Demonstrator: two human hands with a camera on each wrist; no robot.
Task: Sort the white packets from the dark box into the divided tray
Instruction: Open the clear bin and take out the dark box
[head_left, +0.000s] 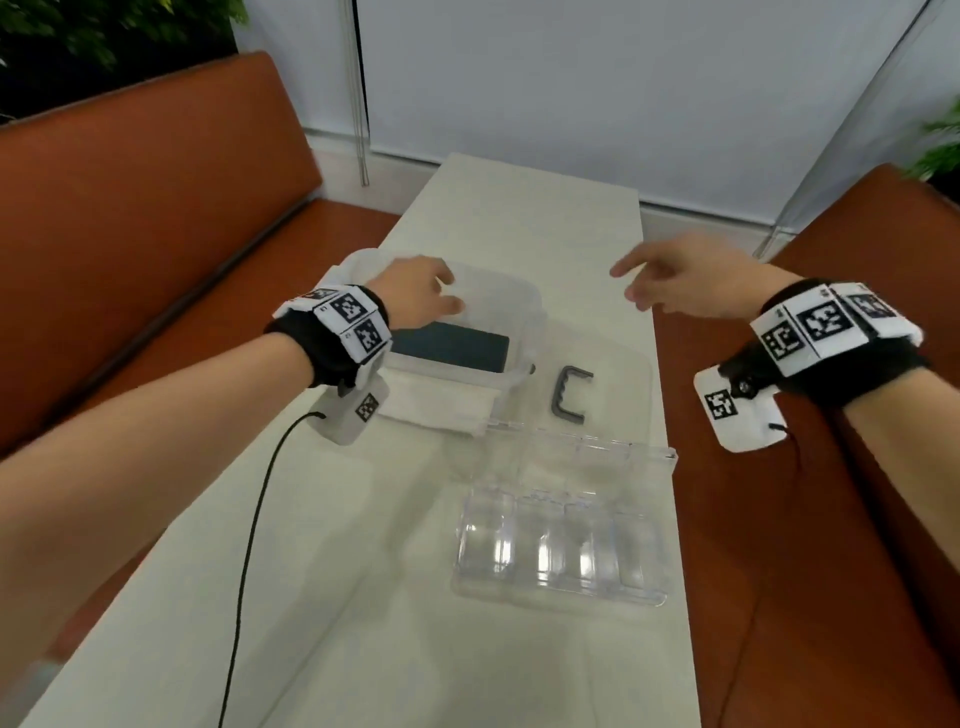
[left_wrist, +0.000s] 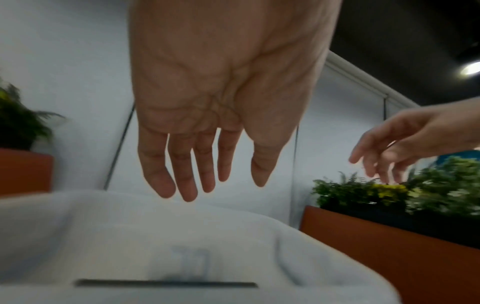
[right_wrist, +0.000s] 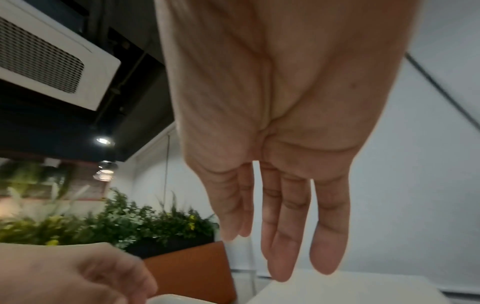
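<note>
A dark box (head_left: 451, 347) lies flat inside a translucent bin (head_left: 524, 306) on the white table (head_left: 519, 218). In the left wrist view the dark box (left_wrist: 166, 284) shows only as a thin dark edge. My left hand (head_left: 447, 291) hovers over the bin, its fingers (left_wrist: 182, 181) straight and empty. My right hand (head_left: 634, 286) hangs open above the table, right of the bin, with straight fingers (right_wrist: 280, 246) holding nothing. The clear divided tray (head_left: 561, 551) lies near me with its compartments bare and its lid (head_left: 582, 452) folded back. No white packets show.
A dark grey U-shaped handle (head_left: 571, 395) lies between the bin and the tray. Orange sofas (head_left: 130, 208) flank the narrow table on both sides. A black cable (head_left: 249, 545) trails from my left wrist across the table. Plants (left_wrist: 389, 197) stand behind the sofa.
</note>
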